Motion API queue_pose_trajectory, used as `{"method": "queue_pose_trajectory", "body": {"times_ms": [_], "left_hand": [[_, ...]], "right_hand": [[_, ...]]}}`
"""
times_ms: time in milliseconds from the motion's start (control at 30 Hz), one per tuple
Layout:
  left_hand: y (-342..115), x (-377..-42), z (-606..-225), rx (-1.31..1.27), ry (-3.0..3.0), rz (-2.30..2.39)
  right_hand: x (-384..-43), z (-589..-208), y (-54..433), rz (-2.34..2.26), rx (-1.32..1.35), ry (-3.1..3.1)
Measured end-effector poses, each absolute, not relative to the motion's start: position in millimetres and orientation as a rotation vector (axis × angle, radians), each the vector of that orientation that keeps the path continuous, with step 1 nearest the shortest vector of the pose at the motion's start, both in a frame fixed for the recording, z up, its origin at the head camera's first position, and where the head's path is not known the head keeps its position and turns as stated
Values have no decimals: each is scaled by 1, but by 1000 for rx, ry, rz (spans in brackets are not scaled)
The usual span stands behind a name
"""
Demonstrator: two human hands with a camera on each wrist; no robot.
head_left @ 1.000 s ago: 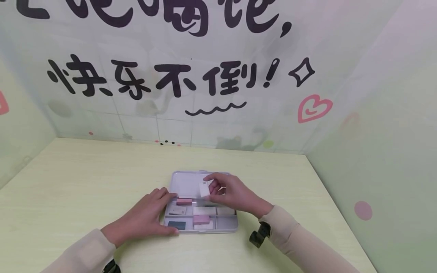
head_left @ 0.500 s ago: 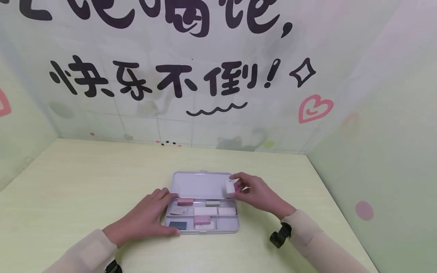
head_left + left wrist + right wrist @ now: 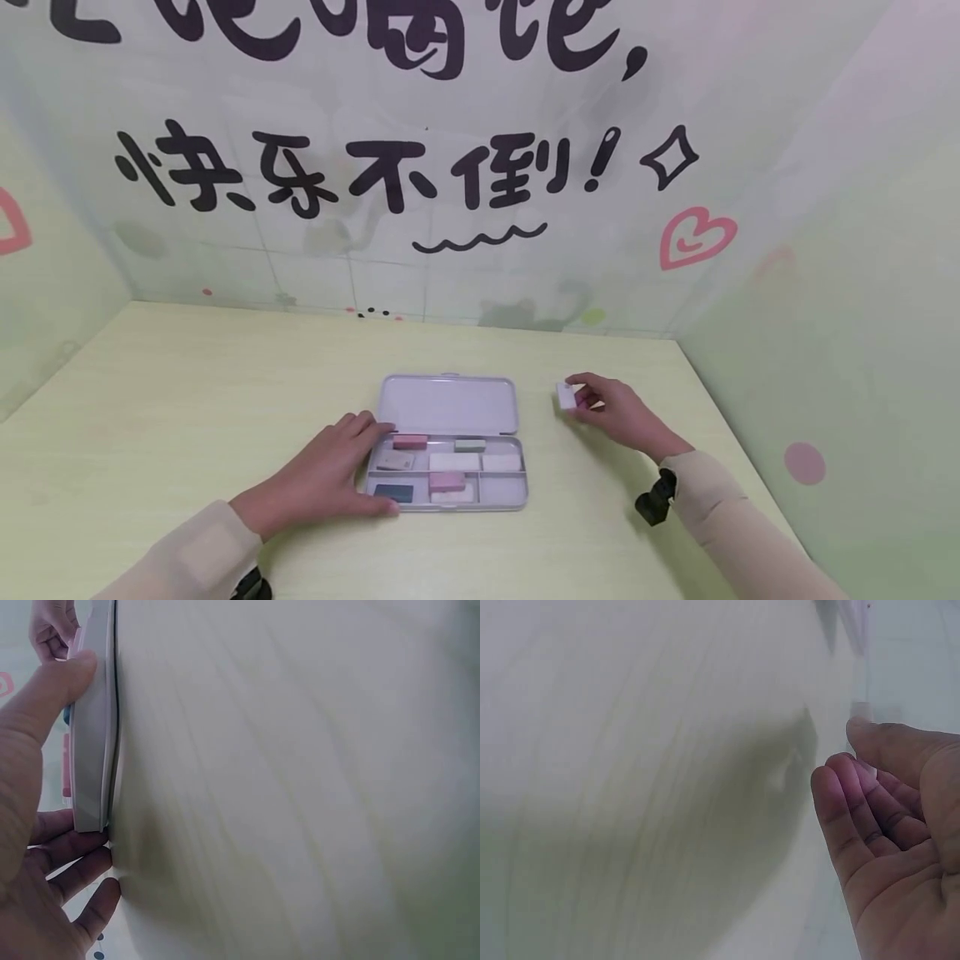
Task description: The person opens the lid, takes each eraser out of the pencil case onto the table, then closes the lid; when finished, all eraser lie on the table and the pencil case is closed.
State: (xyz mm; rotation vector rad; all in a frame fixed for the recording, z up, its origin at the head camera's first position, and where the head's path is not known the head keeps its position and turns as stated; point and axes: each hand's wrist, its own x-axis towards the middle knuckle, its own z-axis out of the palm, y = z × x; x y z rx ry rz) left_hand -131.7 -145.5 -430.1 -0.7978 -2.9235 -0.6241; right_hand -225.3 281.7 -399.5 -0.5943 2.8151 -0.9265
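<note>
My left hand holds the left end of a flat pale lilac case, lid folded back. In the left wrist view its thumb presses the case's front wall, and fingers touch the end. Right of the case, my right hand pinches a small white eraser above the table. Fingers partly hide that eraser in the right wrist view. Inside the case lie a red eraser, a green one, a dark blue one, a pink one and several white ones.
The pale wooden table meets a printed back wall and a side wall on the right. Dividers split the case's tray into compartments. A dark wrist camera hangs below the right sleeve.
My right hand has carried the white eraser rightward from above the case to over the table, uncovering the case's right part. The left hand stays at the case's left end.
</note>
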Motion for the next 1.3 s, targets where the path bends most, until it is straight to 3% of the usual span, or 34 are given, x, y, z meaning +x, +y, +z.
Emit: {"method": "queue_pose_trajectory", "body": {"times_ms": [1300], "left_hand": [[-146, -131, -431, -803, -2906, -588]], "right_hand": [[-245, -413, 300, -816, -481, 2801]]}}
